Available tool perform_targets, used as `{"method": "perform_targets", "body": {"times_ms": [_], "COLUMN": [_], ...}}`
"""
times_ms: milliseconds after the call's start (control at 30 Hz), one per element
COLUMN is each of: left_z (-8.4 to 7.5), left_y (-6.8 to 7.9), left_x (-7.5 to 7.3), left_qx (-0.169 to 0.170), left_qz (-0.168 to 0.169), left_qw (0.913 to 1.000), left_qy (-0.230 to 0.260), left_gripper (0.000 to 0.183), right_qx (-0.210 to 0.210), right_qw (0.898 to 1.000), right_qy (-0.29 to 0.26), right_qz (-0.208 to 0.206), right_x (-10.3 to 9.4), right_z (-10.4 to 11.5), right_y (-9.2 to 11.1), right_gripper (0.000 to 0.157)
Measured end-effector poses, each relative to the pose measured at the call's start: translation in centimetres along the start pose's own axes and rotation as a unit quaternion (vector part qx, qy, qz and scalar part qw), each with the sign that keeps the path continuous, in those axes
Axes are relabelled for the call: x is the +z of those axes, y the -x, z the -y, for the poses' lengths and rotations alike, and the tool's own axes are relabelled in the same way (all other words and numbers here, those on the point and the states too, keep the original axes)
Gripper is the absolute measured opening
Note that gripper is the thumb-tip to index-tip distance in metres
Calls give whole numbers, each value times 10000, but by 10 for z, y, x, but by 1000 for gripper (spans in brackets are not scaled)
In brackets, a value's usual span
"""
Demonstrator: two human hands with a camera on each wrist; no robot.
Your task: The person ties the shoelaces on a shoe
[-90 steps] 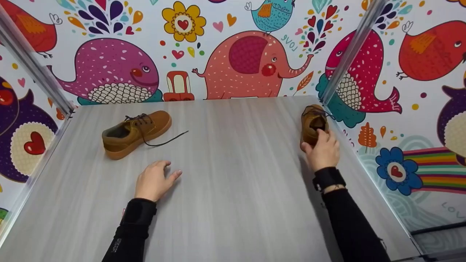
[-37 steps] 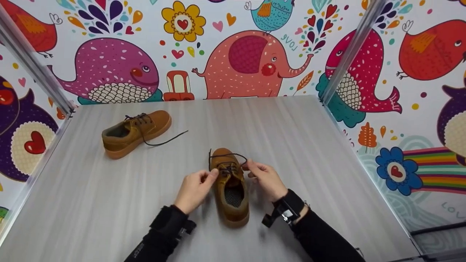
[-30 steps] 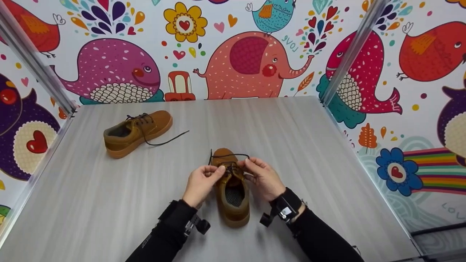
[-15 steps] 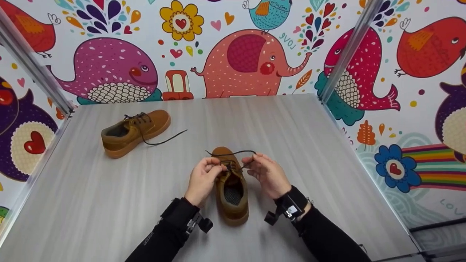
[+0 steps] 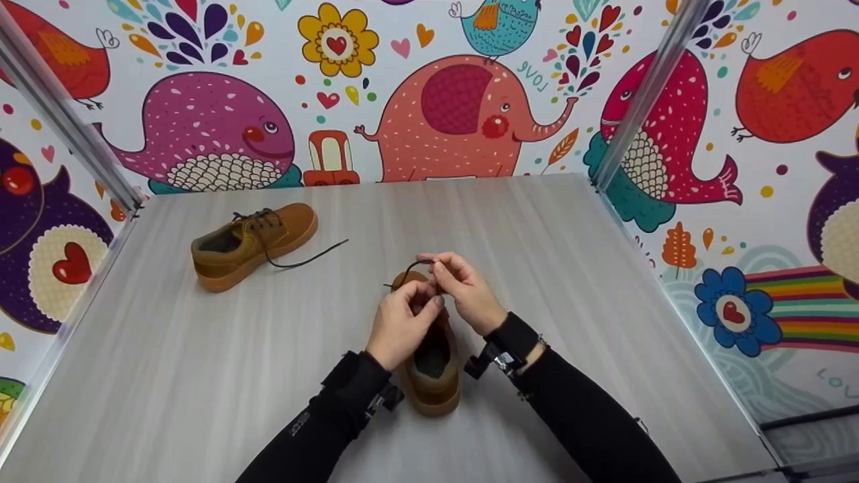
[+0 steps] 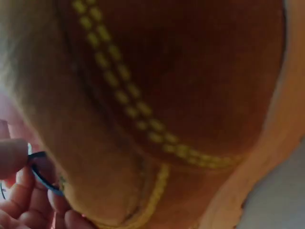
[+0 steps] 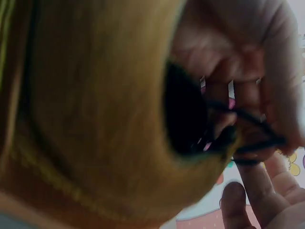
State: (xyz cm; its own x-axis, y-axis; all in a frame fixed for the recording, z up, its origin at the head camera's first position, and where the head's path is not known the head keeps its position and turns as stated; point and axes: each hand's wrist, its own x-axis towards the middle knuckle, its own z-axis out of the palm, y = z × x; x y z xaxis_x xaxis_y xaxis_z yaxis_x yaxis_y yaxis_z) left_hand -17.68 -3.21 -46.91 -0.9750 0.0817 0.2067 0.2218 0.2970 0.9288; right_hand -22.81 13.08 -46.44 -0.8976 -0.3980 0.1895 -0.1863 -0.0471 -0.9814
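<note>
right hand (image 5: 473,295) pinches thin dark cord lace (image 5: 419,262) | left hand (image 5: 401,325) just beside, grip unclear | brown suede-like low shoe (image 5: 433,397) beneath fingers | lace may slip if pinch loosens

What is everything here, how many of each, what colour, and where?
table: one, pale grey, in the middle and foreground
near shoe: one, brown, on the table's near middle
far shoe: one, brown, at the table's far left
near shoe's lace: one, dark, above its toe
far shoe's lace: one, dark, trailing onto the table
walls: three, white with multicoloured prints, back and sides
metal posts: two, silver, back corners
wristbands: two, black, on the wrists
sleeves: two, black, on the forearms
left hand: one, bare, at the near shoe's lace
right hand: one, bare, pinching that lace
</note>
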Motion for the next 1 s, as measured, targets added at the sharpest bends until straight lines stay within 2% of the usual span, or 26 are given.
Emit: {"method": "perform_targets", "body": {"times_ms": [133,233,333,433,533,667,700,733,767,867,900,1000], "left_z": [1,1,3,4,4,3,3,3,4,4,4,4], "left_y": [2,0,-2,-3,-3,-3,-2,-3,-3,-3,-3,-3], "left_x": [-1,-4,-6,-9,-12,-14,-14,-14,-15,-15,-15,-15], "left_qx": [22,15,-165,-478,-624,-575,-547,-535,-533,-539,-533,-547], "left_qz": [-123,-192,-174,-88,-2,7,-1,-5,-6,41,63,116], "left_qw": [9999,9998,9997,9977,9950,9956,9958,9961,9962,9963,9963,9964], "left_qy": [-23,-57,95,482,778,743,734,708,683,670,669,640], "left_gripper": [14,15,16,16,17,17,17,17,16,15,16,16], "right_qx": [47,50,45,11,0,-158,-154,-68,82,707,902,1241], "right_qw": [9969,9906,9843,9761,9592,9263,9239,9266,9344,9683,9760,9852], "right_qy": [788,1356,1750,2172,2819,3731,3786,3720,3514,2327,1907,1074], "right_qz": [33,-152,-220,-63,198,502,530,548,578,572,550,491], "right_x": [-5,-10,-19,-32,-49,-62,-64,-65,-66,-65,-65,-60], "right_z": [-5,-4,0,4,9,19,20,22,23,24,23,19], "right_y": [-1,1,6,11,19,31,33,35,37,40,41,42], "right_gripper": [22,24,23,22,18,13,14,15,16,22,23,21]}}
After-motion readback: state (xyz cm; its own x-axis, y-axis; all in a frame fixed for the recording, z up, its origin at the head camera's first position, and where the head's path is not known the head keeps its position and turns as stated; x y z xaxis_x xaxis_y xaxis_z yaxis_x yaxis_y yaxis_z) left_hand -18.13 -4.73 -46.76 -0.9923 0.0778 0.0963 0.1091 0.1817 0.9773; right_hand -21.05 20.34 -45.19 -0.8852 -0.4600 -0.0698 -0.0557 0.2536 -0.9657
